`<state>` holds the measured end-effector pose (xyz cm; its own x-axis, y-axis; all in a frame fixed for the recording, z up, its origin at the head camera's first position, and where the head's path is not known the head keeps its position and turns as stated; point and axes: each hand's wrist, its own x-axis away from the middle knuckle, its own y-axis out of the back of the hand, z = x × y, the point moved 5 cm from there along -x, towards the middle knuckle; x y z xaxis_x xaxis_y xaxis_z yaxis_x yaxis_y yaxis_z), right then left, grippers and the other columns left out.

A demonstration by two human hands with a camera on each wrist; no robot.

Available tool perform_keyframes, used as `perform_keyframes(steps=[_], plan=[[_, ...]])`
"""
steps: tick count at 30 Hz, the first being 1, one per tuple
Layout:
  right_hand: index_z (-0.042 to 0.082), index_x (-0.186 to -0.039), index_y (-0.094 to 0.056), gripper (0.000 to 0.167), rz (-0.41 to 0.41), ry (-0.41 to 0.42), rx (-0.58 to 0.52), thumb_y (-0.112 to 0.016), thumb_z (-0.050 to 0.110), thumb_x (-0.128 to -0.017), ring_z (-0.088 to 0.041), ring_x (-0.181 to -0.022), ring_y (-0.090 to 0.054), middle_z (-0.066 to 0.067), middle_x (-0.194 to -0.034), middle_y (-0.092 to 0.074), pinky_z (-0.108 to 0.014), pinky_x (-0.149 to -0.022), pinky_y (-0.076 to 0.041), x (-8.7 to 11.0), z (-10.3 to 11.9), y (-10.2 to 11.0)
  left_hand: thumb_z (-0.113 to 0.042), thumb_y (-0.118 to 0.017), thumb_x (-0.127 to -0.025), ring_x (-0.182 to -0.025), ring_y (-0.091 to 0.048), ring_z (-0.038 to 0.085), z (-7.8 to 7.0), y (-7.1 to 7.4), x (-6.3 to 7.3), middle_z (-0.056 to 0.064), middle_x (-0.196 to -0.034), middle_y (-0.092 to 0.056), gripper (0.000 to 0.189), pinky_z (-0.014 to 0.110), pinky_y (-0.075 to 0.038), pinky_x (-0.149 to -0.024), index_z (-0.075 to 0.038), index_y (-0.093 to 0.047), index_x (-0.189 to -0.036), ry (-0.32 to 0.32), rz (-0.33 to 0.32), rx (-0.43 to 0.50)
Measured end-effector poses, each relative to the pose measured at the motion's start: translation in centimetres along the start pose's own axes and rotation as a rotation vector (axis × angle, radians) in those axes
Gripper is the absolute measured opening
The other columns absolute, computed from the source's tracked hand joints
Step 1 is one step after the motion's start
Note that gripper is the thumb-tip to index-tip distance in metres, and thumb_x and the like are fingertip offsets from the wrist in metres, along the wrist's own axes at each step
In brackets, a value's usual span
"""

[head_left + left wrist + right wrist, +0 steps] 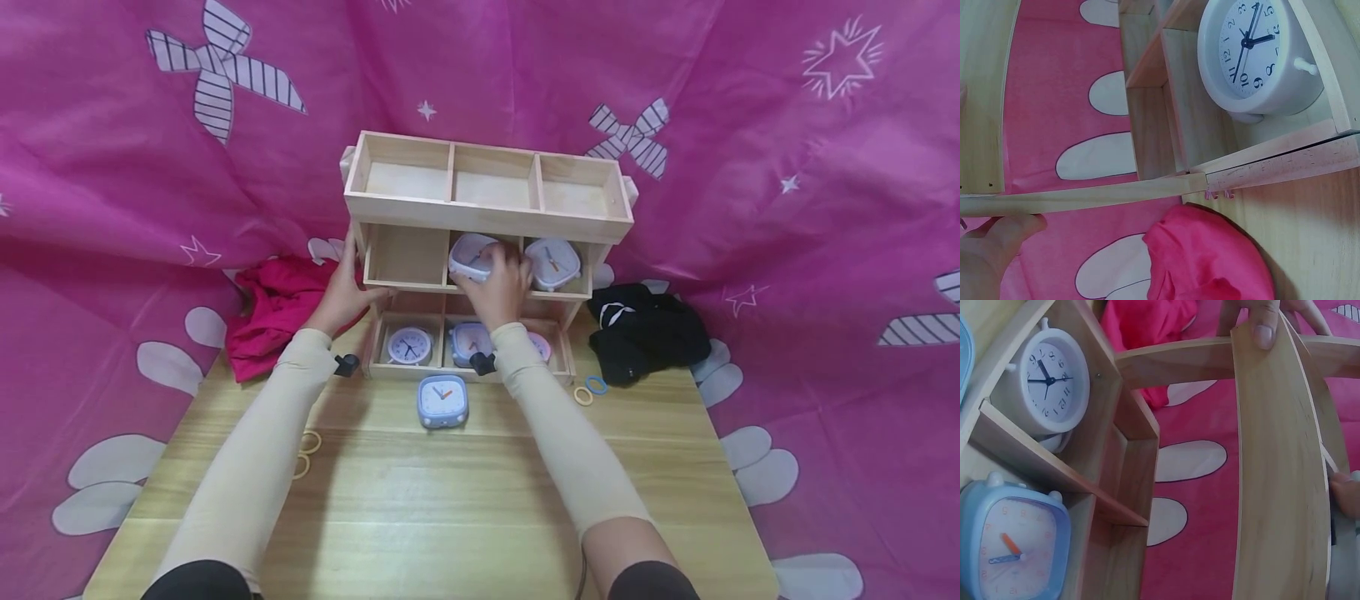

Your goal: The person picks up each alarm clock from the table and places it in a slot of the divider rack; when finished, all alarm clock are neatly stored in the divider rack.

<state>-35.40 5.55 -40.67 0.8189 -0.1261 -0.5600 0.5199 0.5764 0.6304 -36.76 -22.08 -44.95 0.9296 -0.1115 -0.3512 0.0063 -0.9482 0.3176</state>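
Note:
A three-tier wooden shelf (487,210) stands on the table. My left hand (345,292) grips its left side at the middle tier; the right wrist view shows the thumb over the front board. In the middle compartment of that tier, my right hand (498,287) holds a white square alarm clock (467,250), partly covering its face. A similar white clock (552,263) leans in the compartment to the right. On the bottom tier are a round white clock (409,346), a blue clock (462,342) and a partly hidden pink clock (540,344).
Another blue clock (442,402) lies on the table (435,517) before the shelf. Red cloth (273,308) lies left, black cloth (645,337) right. Yellow rings (311,442) lie at left; a blue ring (597,384) and yellow ring (582,396) at right. Pink curtain surrounds the table.

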Motion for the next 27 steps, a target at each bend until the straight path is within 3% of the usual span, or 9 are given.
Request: perform_keyframes(steps=[4,9,11,15,21,27], plan=[[0.016,-0.105,-0.065,0.057,-0.005,0.008,0.075,-0.098,0.046,-0.07,-0.04,-0.123,-0.057,-0.012,-0.133,-0.069,-0.055,-0.114,-0.043,-0.3,0.2,-0.4,0.017,-0.084,-0.078,-0.159,-0.028,0.048,-1.7,-0.1,0.4,0.022,-0.178,-0.016,0.137,0.065,-0.028,-0.13,-0.02,0.008,-0.173,0.003,0.005,0.013],[0.017,-0.103,-0.07,0.053,0.016,-0.001,0.139,-0.098,0.046,-0.069,-0.039,-0.122,-0.058,-0.012,-0.134,-0.07,-0.053,-0.112,-0.044,-0.6,0.4,-0.4,0.018,-0.081,-0.08,-0.159,-0.027,0.051,-3.4,0.0,1.0,0.024,-0.177,-0.014,0.132,0.067,-0.029,-0.128,-0.016,0.007,-0.172,0.014,0.025,0.02],[0.018,-0.102,-0.074,0.051,0.021,0.002,0.149,-0.099,0.045,-0.068,-0.039,-0.12,-0.06,-0.011,-0.131,-0.072,-0.051,-0.112,-0.046,-0.7,0.5,-0.2,0.019,-0.08,-0.08,-0.16,-0.025,0.05,-3.2,-0.1,0.9,0.023,-0.178,-0.013,0.132,0.066,-0.028,-0.129,-0.017,0.007,-0.172,0.022,0.027,0.02],[0.017,-0.101,-0.082,0.046,0.046,0.021,0.136,-0.1,0.043,-0.068,-0.04,-0.116,-0.064,-0.011,-0.129,-0.075,-0.052,-0.113,-0.047,-1.0,0.5,0.4,0.017,-0.083,-0.079,-0.161,-0.028,0.044,-1.3,0.0,0.3,0.017,-0.178,-0.015,0.137,0.063,-0.031,-0.129,-0.025,0.008,-0.173,0.021,0.011,0.026],[0.011,-0.109,-0.082,0.046,0.089,0.038,0.024,-0.097,0.037,-0.074,-0.045,-0.126,-0.059,-0.017,-0.143,-0.067,-0.054,-0.12,-0.042,-0.5,0.3,1.0,0.014,-0.086,-0.078,-0.16,-0.03,0.042,-0.3,0.1,0.0,0.014,-0.178,-0.018,0.14,0.063,-0.033,-0.128,-0.031,0.007,-0.173,0.014,0.005,0.022],[0.002,-0.117,-0.074,0.048,-0.036,0.081,-0.165,-0.091,0.03,-0.082,-0.041,-0.125,-0.058,-0.021,-0.138,-0.067,-0.052,-0.112,-0.047,1.6,0.1,2.8,0.011,-0.087,-0.079,-0.162,-0.028,0.04,0.0,0.2,-0.1,0.012,-0.179,-0.018,0.139,0.062,-0.032,-0.13,-0.033,0.006,-0.173,0.012,0.009,-0.006]])
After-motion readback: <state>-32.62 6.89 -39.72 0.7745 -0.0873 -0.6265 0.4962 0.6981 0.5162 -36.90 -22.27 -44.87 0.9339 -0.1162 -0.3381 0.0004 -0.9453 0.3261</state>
